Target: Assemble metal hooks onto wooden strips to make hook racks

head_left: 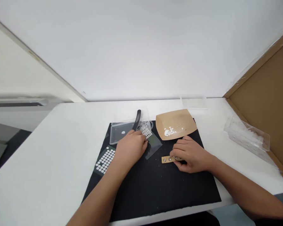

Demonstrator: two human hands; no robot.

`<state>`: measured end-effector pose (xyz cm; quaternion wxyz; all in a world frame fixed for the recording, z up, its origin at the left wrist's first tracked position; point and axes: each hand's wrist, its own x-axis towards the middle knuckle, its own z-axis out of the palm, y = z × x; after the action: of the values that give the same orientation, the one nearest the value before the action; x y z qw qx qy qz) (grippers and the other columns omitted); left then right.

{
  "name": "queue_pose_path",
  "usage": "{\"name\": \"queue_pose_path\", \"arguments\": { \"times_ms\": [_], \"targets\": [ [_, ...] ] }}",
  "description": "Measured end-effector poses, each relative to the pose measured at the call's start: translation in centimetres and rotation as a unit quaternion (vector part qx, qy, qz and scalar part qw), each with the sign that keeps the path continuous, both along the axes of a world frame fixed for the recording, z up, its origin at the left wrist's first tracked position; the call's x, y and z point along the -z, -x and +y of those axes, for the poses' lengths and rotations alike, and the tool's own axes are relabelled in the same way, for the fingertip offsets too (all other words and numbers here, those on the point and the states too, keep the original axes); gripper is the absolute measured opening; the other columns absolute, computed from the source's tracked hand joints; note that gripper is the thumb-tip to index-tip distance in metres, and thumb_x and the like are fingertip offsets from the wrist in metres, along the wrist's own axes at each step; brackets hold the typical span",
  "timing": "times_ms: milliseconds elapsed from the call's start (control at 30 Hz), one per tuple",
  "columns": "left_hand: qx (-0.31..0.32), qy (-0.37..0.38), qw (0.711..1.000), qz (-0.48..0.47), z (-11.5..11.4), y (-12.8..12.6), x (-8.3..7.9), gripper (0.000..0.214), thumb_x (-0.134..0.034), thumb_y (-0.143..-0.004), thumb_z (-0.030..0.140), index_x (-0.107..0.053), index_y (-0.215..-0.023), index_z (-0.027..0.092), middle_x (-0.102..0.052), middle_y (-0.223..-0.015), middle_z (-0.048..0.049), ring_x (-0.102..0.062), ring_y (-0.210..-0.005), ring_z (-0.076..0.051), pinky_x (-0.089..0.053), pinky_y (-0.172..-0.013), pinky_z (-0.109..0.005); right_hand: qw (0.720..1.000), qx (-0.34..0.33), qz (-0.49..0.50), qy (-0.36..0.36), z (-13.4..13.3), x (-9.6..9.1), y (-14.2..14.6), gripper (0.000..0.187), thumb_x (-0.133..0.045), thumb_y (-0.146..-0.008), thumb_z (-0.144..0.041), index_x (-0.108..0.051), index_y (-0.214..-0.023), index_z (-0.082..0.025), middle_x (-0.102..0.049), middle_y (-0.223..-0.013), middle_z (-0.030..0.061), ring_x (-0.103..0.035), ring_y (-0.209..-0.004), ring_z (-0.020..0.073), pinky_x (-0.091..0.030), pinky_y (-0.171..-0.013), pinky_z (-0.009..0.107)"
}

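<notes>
My left hand (131,147) is closed around a black-handled tool (137,120) whose handle sticks up past the knuckles, over a small clear sheet (154,145) on the black mat (155,185). My right hand (191,154) rests with curled fingers on a small wooden strip (168,159) that carries several metal screws. A brown paper tray (175,124) holding small white pieces lies just beyond the right hand.
A clear plastic box (120,131) sits behind the left hand. A sheet of white dots (105,160) lies at the mat's left edge. A clear plastic container (247,136) stands at the right, near a cardboard panel (269,100). The white table (49,150) meets a wall.
</notes>
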<state>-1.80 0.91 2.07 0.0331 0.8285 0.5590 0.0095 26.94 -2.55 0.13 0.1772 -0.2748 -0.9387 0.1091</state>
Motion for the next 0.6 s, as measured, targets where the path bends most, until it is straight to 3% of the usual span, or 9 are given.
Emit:
{"name": "queue_pose_path", "arguments": {
  "times_ms": [267, 467, 600],
  "targets": [
    [-0.029, 0.006, 0.999, 0.025, -0.5, -1.8, -0.3, 0.033, -0.054, -0.1, 0.018, -0.075, -0.074, 0.016, -0.075, -0.089, -0.0145, -0.066, -0.107, -0.034, -0.054, -0.066, -0.037, 1.0, 0.0, 0.003, 0.004, 0.0, 0.1, 0.0, 0.015, -0.068, -0.09, -0.02, -0.061, -0.104, -0.023, -0.069, -0.088, -0.0001, -0.059, -0.083, 0.0187, -0.031, -0.079, 0.037],
    [-0.009, -0.012, 0.999, 0.044, -0.2, -2.0, 0.3, 0.027, -0.055, -0.094, 0.01, -0.078, -0.08, 0.012, -0.074, -0.085, -0.0163, -0.068, -0.102, -0.035, -0.059, -0.086, -0.041, 1.0, 0.001, 0.005, 0.003, 0.0, 0.1, 0.0, 0.016, -0.067, -0.09, -0.02, -0.061, -0.104, -0.023, -0.07, -0.089, 0.0, -0.059, -0.083, 0.0187, -0.032, -0.079, 0.037],
    [-0.009, -0.008, 0.999, 0.048, -0.1, -2.0, 0.4, 0.026, -0.055, -0.093, 0.008, -0.079, -0.083, 0.01, -0.074, -0.085, -0.0174, -0.069, -0.102, -0.036, -0.059, -0.089, -0.042, 1.0, 0.001, 0.005, 0.002, 0.0, 0.0, 0.0, 0.017, -0.068, -0.09, -0.02, -0.061, -0.105, -0.023, -0.07, -0.089, 0.0, -0.059, -0.083, 0.0188, -0.033, -0.078, 0.037]
  ]
}}
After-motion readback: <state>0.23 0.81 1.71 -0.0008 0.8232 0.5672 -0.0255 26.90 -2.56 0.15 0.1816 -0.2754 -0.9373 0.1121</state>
